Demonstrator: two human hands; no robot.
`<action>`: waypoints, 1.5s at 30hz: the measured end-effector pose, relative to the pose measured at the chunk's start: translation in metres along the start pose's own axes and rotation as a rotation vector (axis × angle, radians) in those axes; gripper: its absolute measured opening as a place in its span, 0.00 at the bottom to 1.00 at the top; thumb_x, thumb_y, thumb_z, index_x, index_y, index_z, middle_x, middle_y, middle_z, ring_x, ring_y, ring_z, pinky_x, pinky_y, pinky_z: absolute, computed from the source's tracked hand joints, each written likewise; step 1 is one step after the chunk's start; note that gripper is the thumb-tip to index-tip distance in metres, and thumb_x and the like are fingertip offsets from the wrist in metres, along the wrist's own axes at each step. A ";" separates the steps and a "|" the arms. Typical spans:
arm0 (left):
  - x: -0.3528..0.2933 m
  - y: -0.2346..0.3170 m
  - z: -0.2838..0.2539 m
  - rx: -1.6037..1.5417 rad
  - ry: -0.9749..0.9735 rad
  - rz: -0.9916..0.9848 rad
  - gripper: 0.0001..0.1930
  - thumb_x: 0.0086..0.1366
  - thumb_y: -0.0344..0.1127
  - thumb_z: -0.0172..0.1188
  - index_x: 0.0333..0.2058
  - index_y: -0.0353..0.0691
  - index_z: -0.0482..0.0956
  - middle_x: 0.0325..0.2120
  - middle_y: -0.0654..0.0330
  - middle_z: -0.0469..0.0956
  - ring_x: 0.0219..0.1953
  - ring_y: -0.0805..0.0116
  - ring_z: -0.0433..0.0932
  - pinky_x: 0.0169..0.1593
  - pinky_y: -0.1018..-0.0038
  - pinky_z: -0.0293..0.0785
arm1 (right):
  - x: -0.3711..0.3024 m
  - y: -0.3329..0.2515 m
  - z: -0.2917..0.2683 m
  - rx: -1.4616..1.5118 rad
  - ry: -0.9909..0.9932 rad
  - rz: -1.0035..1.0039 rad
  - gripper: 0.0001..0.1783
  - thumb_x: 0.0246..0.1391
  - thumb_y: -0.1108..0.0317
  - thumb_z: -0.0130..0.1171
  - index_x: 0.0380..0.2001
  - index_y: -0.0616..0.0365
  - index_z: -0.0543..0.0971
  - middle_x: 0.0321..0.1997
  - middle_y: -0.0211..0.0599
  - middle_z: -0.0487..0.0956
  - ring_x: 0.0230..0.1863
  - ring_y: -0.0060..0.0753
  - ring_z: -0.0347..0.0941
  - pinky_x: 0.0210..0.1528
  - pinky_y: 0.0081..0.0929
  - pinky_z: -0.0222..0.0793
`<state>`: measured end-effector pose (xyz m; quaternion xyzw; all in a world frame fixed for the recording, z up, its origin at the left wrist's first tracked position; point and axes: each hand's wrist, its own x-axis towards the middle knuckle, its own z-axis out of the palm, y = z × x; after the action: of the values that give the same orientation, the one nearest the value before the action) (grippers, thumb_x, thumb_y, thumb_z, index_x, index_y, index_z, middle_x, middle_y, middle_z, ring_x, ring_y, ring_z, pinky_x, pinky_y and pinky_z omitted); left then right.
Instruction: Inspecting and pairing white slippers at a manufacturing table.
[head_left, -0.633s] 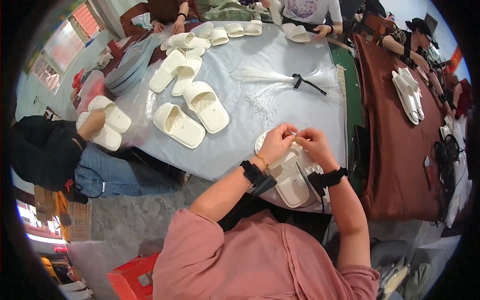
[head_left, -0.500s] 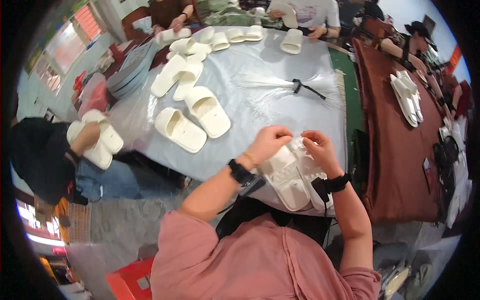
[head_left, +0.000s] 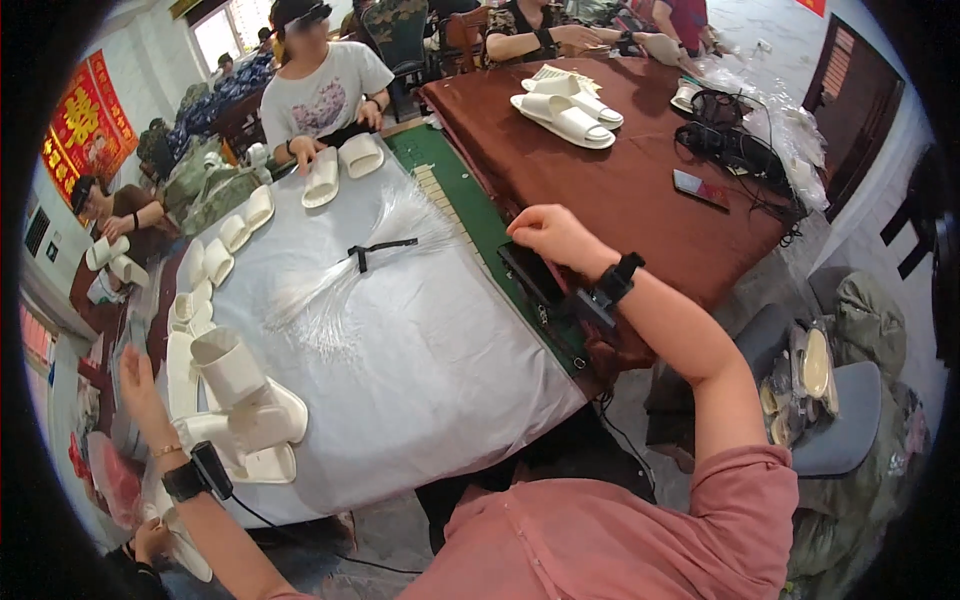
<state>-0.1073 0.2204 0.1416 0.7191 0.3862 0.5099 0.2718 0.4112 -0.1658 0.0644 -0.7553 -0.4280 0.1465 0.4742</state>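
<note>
My left hand (head_left: 142, 400) is raised at the left edge of the table, its fingers stretched out and holding nothing visible. Beside it is a pile of cream slippers (head_left: 262, 425), one tilted up on top of others. My right hand (head_left: 560, 240) hangs over the gap between the two tables, fingers curled together as in a pinch. Whatever it may hold is too thin or hidden to make out. A bundle of clear plastic strands (head_left: 310, 295), bound by a black tie (head_left: 362, 258), lies on the grey-white tabletop (head_left: 430, 380).
Across the table a person touches a cream slipper (head_left: 320, 180). More slippers (head_left: 218, 260) line the left edge. On the brown-covered table (head_left: 480, 120) rest a slipper pair (head_left: 568, 112), a phone (head_left: 700, 190) and black straps (head_left: 730, 140). A grey chair (head_left: 845, 425) holds bagged footwear.
My view has swung to the right. My hands, close together over a slipper pair before, are now wide apart. Slippers are now piled by my left hand, and none lie between my hands in front of me.
</note>
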 end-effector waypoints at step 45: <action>-0.295 0.059 0.187 -0.385 -0.592 -0.428 0.13 0.62 0.30 0.57 0.46 0.35 0.75 0.41 0.56 0.79 0.43 0.69 0.77 0.45 0.74 0.74 | -0.025 0.034 -0.029 1.221 0.185 0.667 0.05 0.53 0.69 0.51 0.29 0.57 0.74 0.25 0.35 0.79 0.20 0.25 0.72 0.21 0.18 0.70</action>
<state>0.0314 -0.0574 -0.0286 0.6740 0.3298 0.2758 0.6007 0.4317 -0.2089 0.0454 -0.4541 0.0276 0.4333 0.7780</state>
